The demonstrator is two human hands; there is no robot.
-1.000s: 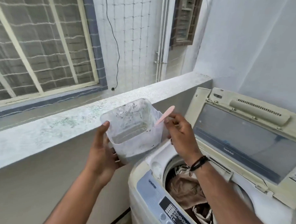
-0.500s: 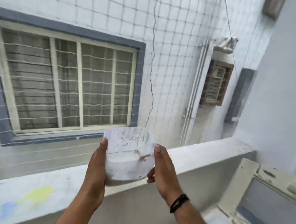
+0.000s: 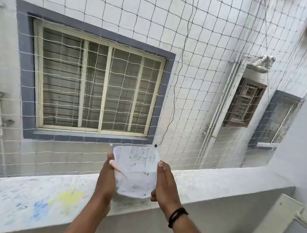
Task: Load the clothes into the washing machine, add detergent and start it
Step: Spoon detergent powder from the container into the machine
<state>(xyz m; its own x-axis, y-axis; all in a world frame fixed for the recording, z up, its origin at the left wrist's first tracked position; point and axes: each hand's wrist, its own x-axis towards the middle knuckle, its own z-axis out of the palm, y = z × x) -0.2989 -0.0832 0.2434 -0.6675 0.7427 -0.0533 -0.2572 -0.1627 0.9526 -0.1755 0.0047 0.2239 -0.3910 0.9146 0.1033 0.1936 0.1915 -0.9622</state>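
A clear plastic detergent container (image 3: 136,171) with white powder in its bottom is held up in front of me, above the balcony ledge (image 3: 216,181). My left hand (image 3: 106,180) grips its left side and my right hand (image 3: 164,183) its right side. A pink scoop (image 3: 116,168) leans inside the container, its handle sticking out by my left thumb. Only a corner of the washing machine's raised lid (image 3: 290,224) shows at the bottom right; the drum and the clothes are out of view.
A white safety net (image 3: 194,83) spans the opening beyond the ledge. Behind it are a barred window (image 3: 98,90), drain pipes (image 3: 219,108) and a wall vent (image 3: 243,103). Yellow and blue paint stains (image 3: 59,202) mark the ledge's left part.
My view has swung up and left, away from the washing machine. The scoop went from my right hand into the container, and my right hand now holds the container's right side.
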